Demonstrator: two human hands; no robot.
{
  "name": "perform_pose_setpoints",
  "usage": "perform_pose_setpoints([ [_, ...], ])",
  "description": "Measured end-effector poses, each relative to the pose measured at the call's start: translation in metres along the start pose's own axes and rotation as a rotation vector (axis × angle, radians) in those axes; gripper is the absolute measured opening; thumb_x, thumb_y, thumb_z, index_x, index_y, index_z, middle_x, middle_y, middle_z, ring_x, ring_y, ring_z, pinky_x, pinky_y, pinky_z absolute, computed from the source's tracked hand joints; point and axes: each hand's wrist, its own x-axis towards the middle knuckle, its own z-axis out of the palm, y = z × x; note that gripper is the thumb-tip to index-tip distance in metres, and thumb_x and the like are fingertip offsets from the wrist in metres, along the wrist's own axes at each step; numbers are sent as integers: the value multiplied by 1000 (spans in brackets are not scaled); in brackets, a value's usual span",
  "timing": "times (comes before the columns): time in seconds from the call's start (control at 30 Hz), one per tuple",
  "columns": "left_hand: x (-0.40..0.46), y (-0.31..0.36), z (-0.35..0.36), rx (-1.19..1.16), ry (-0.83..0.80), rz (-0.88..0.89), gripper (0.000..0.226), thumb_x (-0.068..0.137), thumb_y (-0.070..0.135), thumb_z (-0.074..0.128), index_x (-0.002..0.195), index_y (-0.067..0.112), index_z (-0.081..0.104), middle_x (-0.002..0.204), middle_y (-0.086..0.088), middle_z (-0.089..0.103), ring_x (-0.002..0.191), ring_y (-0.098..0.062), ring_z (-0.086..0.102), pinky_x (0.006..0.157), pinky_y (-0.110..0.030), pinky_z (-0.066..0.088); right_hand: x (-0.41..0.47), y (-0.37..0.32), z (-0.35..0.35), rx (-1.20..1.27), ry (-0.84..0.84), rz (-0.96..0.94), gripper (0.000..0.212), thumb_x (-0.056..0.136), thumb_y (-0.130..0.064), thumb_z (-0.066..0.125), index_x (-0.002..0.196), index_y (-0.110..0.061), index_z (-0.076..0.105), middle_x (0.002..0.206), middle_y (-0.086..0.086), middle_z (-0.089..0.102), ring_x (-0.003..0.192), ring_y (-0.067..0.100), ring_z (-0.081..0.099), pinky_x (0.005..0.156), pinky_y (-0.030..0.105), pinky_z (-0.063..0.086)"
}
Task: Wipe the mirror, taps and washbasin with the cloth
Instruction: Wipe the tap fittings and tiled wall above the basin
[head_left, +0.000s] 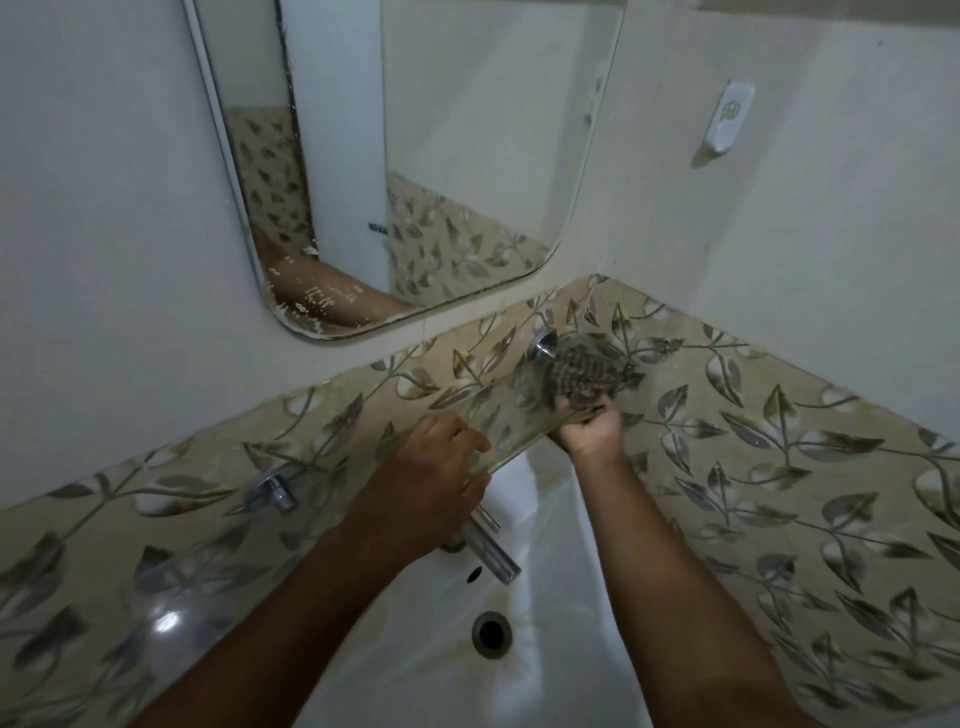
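Here, seen from the head camera looking down, the right hand (589, 428) is reached up under a glass shelf (498, 415) fixed to the leaf-patterned tiles, its fingers curled round a bunched, dark chequered cloth (584, 371) that it holds against the shelf's right end, just beside a chrome bracket (544, 345) on the wall. The left hand (434, 467) grips the front edge of the same shelf near its left end, fingers bent over the glass. Below both forearms sits the white washbasin (550, 571), with its drain hole (491, 631) near the middle and a chrome tap (491, 545) standing at its back edge, partly hidden by the left wrist. A second chrome bracket (272, 488) juts from the tiles to the left of the basin. Above the tile band hangs the mirror (441, 156), its lower edge speckled with white marks and reflecting a forearm. A white hook (727, 117) is stuck to the right-hand wall.
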Motion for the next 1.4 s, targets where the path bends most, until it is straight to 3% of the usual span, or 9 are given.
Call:
perform_pose_setpoints([
  [0.2,-4,-10,-3,-15,-23,-1,33,86,39,53,110,20,66,104,2,60,97,-17,54,83,-25,45,-12,-13,2,-38,10,-26,42,109,-20,24,97,-2,60,77,19,74,78,31,70,76,34,60],
  [0.3,-8,-18,-1,-8,-20,-30,29,86,34,60,110,20,66,104,2,59,95,-20,55,78,-33,49,-8,-22,8,2,43,-84,41,109,-18,23,90,-4,57,85,18,67,93,30,59,96,36,50],
  [0.4,-9,-18,1,36,-15,-31,30,89,39,52,109,21,66,103,3,60,92,-19,54,77,-29,44,-4,-6,-4,-74,30,-40,40,108,-18,25,103,-4,62,80,18,75,90,29,63,66,32,60],
  [0.5,-11,-20,-1,24,-33,-41,33,89,42,48,108,22,66,103,4,59,92,-18,53,77,-30,44,9,-13,-18,-135,42,-27,39,106,-21,29,118,-8,63,88,12,75,88,24,66,77,25,60],
  [0.6,-11,-25,-4,17,-77,-68,37,89,46,44,111,24,65,105,5,58,95,-17,52,79,-33,47,3,-31,-9,-85,20,-78,40,108,-18,24,95,-9,60,66,9,73,80,19,57,52,16,55],
  [0.73,-11,-25,-4,12,-87,-61,33,89,43,48,109,24,65,105,6,57,96,-16,54,80,-32,47,-8,-12,-5,-58,26,-54,38,108,-19,28,101,-5,62,87,17,72,83,28,66,73,32,59],
  [1.07,-9,-20,-16,-9,-162,-64,51,86,53,38,117,21,65,111,4,59,101,-16,55,82,-35,51,-30,-19,9,-73,64,-77,38,108,-17,25,106,-5,61,91,15,64,92,22,59,83,29,54],
  [1.2,-10,-16,-18,23,-144,-66,51,87,52,39,117,22,66,109,4,61,100,-17,56,81,-33,49,-37,2,-1,-80,55,6,34,107,-19,31,108,-8,63,77,13,73,84,23,61,53,26,58],
  [1.4,-10,-9,-26,27,-164,-94,38,92,48,51,121,25,60,114,6,56,106,-16,51,84,-28,43,-78,54,-26,-150,-94,219,34,102,-17,44,103,4,71,98,20,75,90,32,72,71,42,62],
])
